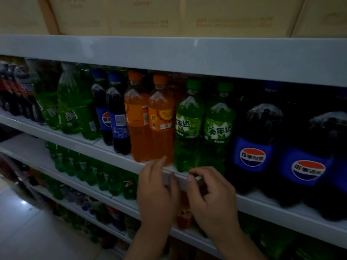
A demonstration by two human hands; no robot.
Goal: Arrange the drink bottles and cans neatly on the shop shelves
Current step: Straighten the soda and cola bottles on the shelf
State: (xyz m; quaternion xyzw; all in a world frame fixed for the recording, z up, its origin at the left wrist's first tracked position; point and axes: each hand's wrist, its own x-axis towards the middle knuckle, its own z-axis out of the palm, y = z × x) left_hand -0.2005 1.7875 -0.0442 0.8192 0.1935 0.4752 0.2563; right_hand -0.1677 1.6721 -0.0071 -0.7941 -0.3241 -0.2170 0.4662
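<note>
Orange soda bottle (pixel 161 119): upright at shelf (pixel 75 141) edge, just above the nearer left hand (pixel 157 186), fingers loosely extended. Right hand (pixel 210 194): curled; contents unclear.

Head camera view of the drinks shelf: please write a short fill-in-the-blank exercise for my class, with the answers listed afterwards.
The two orange bottles carry ___ caps. Directly to their right, the two green-capped bottles hold a ___ drink. The large cola bottles at the far right wear ___ labels.

Missing words: orange; green; blue.
</note>
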